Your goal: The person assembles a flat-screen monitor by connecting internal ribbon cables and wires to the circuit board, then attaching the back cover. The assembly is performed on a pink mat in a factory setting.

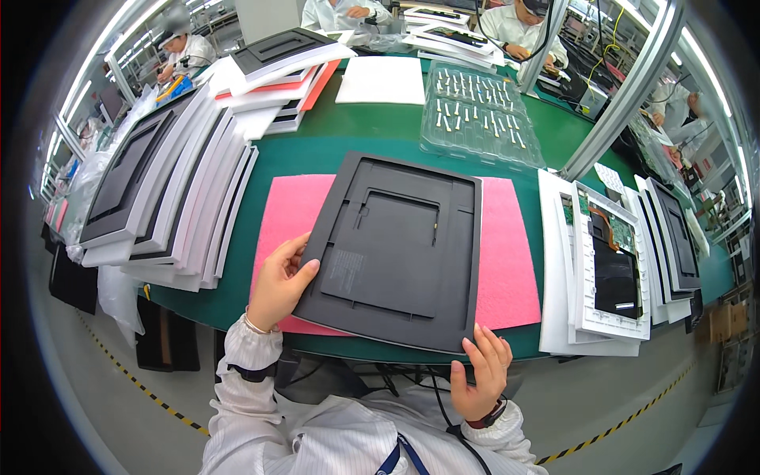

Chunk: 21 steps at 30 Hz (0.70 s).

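A black plastic rear housing [388, 269] with a recessed middle lies over a pink foam sheet [511, 261], turned slightly askew. At its left edge, my left hand [277, 281] grips it, thumb on top and the other fingers partly hidden around the edge. The fingertips of my right hand [481, 376] touch the lower right corner; its fingers are stretched and its thumb stands apart from the housing. Whether the housing rests flat on the foam I cannot tell.
Stacked panels with white foam [198, 198] stand at left; another pile [289, 59] lies behind. A clear tray [479, 111] holds several small white-tipped parts. At right, an opened white unit [613, 261] shows its circuit board, beside a metal post [625, 87]. People work beyond.
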Each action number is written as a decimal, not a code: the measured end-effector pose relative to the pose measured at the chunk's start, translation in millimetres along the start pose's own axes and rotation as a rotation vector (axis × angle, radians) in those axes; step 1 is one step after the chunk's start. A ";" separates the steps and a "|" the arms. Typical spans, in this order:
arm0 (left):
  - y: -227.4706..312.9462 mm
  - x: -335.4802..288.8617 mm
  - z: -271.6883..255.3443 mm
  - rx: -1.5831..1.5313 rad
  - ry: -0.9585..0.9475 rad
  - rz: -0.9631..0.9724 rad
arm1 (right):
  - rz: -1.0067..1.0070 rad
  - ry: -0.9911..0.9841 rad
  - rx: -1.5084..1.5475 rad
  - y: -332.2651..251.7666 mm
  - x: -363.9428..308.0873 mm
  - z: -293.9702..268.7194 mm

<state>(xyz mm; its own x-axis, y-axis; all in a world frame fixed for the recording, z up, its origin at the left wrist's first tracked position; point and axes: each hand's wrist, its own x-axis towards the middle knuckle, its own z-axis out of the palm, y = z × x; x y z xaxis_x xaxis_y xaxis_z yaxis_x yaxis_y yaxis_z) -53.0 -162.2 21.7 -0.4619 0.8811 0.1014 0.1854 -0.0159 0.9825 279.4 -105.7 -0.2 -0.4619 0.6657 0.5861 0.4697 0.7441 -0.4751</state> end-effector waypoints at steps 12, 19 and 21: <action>-9.1 0.2 -5.2 0.241 0.006 0.106 | 0.003 0.057 0.028 7.0 -0.6 8.6; -12.8 -2.5 1.6 -0.022 -0.011 0.011 | 0.027 0.076 0.165 6.3 2.3 14.3; -13.6 -1.2 -2.2 0.099 -0.048 0.030 | 0.031 0.077 0.190 5.8 1.5 15.0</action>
<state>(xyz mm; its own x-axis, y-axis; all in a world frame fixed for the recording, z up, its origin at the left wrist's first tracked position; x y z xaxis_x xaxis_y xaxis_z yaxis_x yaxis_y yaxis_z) -56.9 -164.1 8.5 -0.4130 0.9027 0.1207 0.2849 0.0022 0.9586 270.1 -99.6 -12.0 -0.3867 0.6878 0.6143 0.3288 0.7252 -0.6049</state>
